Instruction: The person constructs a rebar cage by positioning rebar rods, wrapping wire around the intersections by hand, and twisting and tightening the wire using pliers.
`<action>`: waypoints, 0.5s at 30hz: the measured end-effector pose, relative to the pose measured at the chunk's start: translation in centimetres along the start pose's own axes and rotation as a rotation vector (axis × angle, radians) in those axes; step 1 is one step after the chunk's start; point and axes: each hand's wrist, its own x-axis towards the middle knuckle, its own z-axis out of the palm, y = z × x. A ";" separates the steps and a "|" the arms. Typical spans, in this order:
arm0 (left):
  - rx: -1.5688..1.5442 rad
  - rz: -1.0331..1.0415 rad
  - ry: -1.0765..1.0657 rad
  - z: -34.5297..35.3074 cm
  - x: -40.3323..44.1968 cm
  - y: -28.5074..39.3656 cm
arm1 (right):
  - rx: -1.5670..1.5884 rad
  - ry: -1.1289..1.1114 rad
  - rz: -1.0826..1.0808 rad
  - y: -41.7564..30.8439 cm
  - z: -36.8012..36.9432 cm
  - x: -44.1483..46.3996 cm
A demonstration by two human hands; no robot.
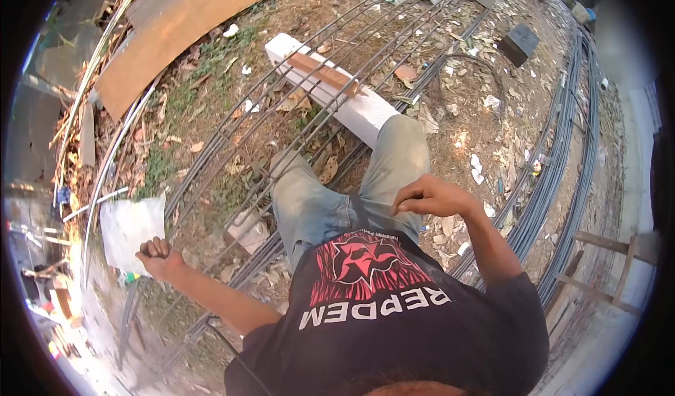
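My left hand (159,257) is out to the left with its fingers curled closed. It overlaps the lower right part of a pale, translucent sheet (130,228); whether it grips the sheet or something small, I cannot make out. Above my right thigh hangs my right hand (437,196), fingers bent inward, with their tips partly hidden and no object visible in them. Long thin steel rods (307,106) run diagonally past my knees. They cross over a white block (369,113) that has a brown strip of wood (325,74) along its top.
Bundled steel rods (559,174) curve along the right side. A dark block (518,44) lies at the upper right and a brown board (186,34) at the upper left. Dry leaves and scraps litter the ground. A wooden frame (610,273) stands at the right edge.
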 end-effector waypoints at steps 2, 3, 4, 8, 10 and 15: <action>0.041 -0.033 0.012 -0.2 -0.2 -0.5 | -0.125 0.272 0.087 1.4 -1.4 -2.6; 0.075 -0.060 -0.011 -0.9 0.0 -1.0 | -0.419 0.392 0.115 2.1 -2.2 -3.6; 0.139 -0.106 -0.071 -0.1 -1.0 -1.9 | -0.714 0.518 0.124 2.2 -2.8 -3.8; 0.685 -0.397 -0.500 7.9 -10.2 -10.3 | -1.072 0.752 -0.096 -2.7 -0.3 1.6; 0.825 -0.675 -0.853 9.5 -15.2 -15.7 | -1.141 0.637 -0.437 -5.5 3.3 6.2; 0.726 -0.913 -1.264 9.8 -19.0 -20.8 | -1.159 0.147 -0.756 -7.8 9.6 11.6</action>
